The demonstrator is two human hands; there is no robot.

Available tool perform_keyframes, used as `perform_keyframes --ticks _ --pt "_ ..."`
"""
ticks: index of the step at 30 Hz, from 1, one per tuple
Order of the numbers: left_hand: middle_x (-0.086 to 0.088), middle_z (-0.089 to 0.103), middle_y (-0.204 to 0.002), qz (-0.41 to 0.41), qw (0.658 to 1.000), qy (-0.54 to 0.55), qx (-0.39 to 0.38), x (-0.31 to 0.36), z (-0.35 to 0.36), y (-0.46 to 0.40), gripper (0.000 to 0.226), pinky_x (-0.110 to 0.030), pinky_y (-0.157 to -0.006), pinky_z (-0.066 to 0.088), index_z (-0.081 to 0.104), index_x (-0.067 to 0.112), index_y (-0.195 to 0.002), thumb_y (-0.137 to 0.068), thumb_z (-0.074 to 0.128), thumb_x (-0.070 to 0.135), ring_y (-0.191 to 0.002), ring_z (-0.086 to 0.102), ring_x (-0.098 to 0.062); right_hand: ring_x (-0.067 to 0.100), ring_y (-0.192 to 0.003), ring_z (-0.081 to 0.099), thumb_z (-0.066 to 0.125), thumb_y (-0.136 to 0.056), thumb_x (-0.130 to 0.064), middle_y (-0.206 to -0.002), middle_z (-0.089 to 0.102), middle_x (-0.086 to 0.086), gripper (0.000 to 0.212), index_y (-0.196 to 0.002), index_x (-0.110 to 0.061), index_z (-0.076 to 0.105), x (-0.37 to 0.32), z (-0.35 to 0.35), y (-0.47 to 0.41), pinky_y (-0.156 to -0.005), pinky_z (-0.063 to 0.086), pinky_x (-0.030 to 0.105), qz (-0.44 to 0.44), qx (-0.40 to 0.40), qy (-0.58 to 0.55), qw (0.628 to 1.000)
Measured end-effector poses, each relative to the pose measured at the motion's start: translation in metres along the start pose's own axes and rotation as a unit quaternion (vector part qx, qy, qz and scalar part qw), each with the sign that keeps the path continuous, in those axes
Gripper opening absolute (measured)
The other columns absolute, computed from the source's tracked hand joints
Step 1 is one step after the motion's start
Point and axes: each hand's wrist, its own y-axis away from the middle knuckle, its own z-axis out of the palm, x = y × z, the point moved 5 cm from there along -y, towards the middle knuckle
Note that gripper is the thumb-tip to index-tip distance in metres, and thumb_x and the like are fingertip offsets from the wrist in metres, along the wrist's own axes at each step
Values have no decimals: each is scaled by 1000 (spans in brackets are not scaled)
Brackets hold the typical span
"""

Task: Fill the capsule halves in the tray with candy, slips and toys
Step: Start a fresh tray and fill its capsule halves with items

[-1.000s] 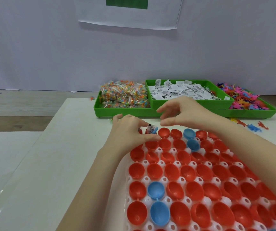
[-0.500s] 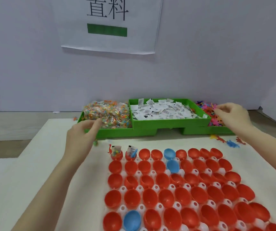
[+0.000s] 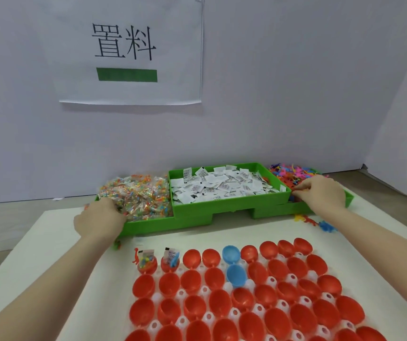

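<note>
1. A white tabletop (image 3: 50,242) stands against a pale wall (image 3: 296,94) bearing a paper sign (image 3: 133,52).
2. The capsule tray (image 3: 246,303) lies near; green bins (image 3: 222,207) of candy (image 3: 143,195), slips (image 3: 222,185) and toys (image 3: 293,172) behind.
3. Left hand (image 3: 99,220) reaches into the candy, its grip hidden; right hand (image 3: 320,193) pinches among the toys.

White paper sign (image 3: 133,52) on the wall: black characters "置料" above a green bar. Slips (image 3: 222,187) carry print too small to read.

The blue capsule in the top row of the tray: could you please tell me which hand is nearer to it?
Left, narrowly. The left hand is on the candy bin, up-left of the blue capsule; the right hand is at the toy bin, farther up-right.
</note>
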Motion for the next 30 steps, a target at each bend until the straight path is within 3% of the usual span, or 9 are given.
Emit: perform_keyframes --ticks 3,6,12,17,19,23,25,27,30 --pt "-15 57 -86 9 999 -18 27 7 3 3 9 -32 -68 38 48 8 -76 -82 51 1 -84 54 -34 30 -97 58 68 -83 -26 -97 71 9 20 -95 -12 74 5 -10 1 -83 41 35 17 53 -64 996" --pt "-13 56 -89 24 999 -35 21 14 6 2 8 -34 -69 39 51 9 -80 -87 50 4 -91 56 -35 25 -82 60 67 -82 -13 -83 70 14 14 -86 0 73 8 -18 3 -78 40 28 44 72 -208 975" --pt "-18 57 -79 -2 996 83 -41 3 12 -11 18 -31 -60 36 55 2 -73 -84 65 12 -77 50 -32 16 -72 52 72 -75 -9 -76 62 10 10 -72 -3 64 -3 -17 8 -72 37 29 40 24 -248 968" --pt "-21 62 -89 7 992 121 22 1 13 -7 16 -33 -63 36 64 -3 -86 -86 62 13 -80 51 -34 29 -86 60 56 -86 -5 -93 63 13 18 -104 -3 56 -3 -8 3 -77 46 36 78 -22 -262 962" --pt "-23 63 -94 21 984 161 72 0 8 0 19 -35 -67 37 67 -1 -86 -87 62 17 -86 53 -38 31 -81 62 42 -91 0 -103 60 11 29 -117 -4 54 -4 -5 0 -68 47 35 86 -50 -264 959" --pt "-12 69 -90 5 921 350 170 -2 -14 32 19 -30 -78 40 72 8 -96 -84 65 21 -86 60 -28 28 -67 54 28 -91 0 -94 50 4 33 -99 -9 59 -9 -5 -5 -53 39 30 102 -30 -290 951" --pt "-5 69 -77 14 875 460 147 0 -22 52 14 -32 -80 50 73 10 -93 -82 69 17 -74 66 -21 17 -58 46 28 -92 -3 -87 54 5 30 -89 -8 58 -14 -12 -4 -51 33 26 110 45 -328 937" --pt "5 68 -69 19 830 548 103 1 -31 70 8 -27 -68 56 72 18 -85 -79 71 12 -59 67 -9 8 -59 41 30 -91 -4 -76 54 3 29 -83 -4 59 -24 -24 0 -53 30 24 85 128 -364 919" --pt "9 70 -61 25 800 599 24 4 -40 89 11 -28 -64 53 68 21 -75 -79 70 10 -54 66 -4 15 -57 41 42 -91 -15 -59 49 5 31 -74 5 59 -57 -28 7 -55 29 26 -14 97 -342 935"
